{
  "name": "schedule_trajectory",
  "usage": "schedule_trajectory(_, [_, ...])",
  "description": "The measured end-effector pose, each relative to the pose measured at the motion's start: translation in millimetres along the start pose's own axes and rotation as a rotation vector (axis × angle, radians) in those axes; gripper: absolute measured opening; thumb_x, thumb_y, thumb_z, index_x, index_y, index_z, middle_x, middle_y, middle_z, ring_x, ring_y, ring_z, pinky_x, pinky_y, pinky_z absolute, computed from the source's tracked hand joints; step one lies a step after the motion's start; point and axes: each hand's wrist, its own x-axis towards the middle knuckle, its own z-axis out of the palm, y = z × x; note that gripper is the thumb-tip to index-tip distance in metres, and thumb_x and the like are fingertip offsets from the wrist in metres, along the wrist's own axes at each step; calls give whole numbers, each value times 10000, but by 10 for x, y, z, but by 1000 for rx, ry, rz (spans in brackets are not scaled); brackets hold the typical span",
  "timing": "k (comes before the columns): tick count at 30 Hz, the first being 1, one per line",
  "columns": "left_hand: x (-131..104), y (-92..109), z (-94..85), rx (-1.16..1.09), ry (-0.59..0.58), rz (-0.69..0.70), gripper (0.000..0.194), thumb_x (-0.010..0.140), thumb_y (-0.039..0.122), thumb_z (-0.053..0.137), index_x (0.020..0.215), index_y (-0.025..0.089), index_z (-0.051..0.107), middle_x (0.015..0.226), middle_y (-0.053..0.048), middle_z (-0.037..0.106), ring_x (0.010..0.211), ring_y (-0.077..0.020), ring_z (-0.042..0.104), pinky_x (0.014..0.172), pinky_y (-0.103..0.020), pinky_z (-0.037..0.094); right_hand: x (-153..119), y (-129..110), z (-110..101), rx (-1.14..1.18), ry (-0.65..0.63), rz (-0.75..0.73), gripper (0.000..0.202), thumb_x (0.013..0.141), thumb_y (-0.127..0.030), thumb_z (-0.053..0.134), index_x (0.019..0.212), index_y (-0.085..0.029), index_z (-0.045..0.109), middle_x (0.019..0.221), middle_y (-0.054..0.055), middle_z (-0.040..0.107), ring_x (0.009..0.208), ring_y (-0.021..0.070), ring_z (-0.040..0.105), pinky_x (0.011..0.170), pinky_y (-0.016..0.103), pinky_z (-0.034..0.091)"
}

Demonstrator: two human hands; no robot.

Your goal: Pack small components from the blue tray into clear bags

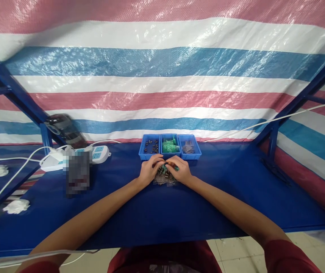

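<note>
Left hand [150,170] and right hand [180,170] together pinch a small black piece [166,163]

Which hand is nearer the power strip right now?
Left. The left hand is off to the right of the power strip, not touching it; the right hand is on that same side, farther away, beyond the left hand.

Three blue rectangular plastic bins [170,154] sit side by side at the back of the flat blue tabletop [139,220], red-white-blue striped plastic sheet [162,83] behind. Small black parts [154,147] in left bin, green plastic pieces [171,146] in middle. Clear-bag pile [164,178] before bins; white oblong power strip [101,153] left.
</note>
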Motion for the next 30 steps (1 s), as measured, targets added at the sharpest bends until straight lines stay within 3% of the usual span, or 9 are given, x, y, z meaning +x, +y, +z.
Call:
schedule_trajectory(9, [-7,-8,-3,21,-47,1,280,899,370,503,1121,200,529,839,0,716,717,-121,682,657,-198,520,-8,20,6,2,6,-24,127,884,-251,537,953,-187,623,868,74,624,640,135,569,602,272,501])
schedule_trajectory(16, [27,28,3,41,-4,35,211,916,322,479,1026,182,591,886,-25,683,673,-100,641,656,-201,504,13,-26,-47,2,6,36,150,900,-286,496,908,-173,595,768,44,587,631,132,545,603,263,481])
schedule_trajectory(20, [55,80,-6,43,-11,115,188,916,276,479,1002,172,610,950,-62,653,772,-123,622,682,-226,499,16,-29,-58,8,22,51,159,910,-276,470,873,-170,583,747,39,570,626,129,534,605,261,471])
schedule_trajectory(25, [59,107,-19,38,-6,153,189,874,291,560,1010,170,610,979,-65,626,515,-45,495,537,-195,465,18,-23,-45,-4,51,58,160,915,-260,464,872,-170,589,764,49,578,633,131,531,607,265,468])
schedule_trajectory(30, [58,82,-8,45,-7,192,184,868,284,571,1009,179,623,973,-64,624,555,-56,525,543,-191,477,27,-25,-51,-8,55,33,165,918,-260,464,866,-174,594,742,46,578,639,139,527,602,273,461])
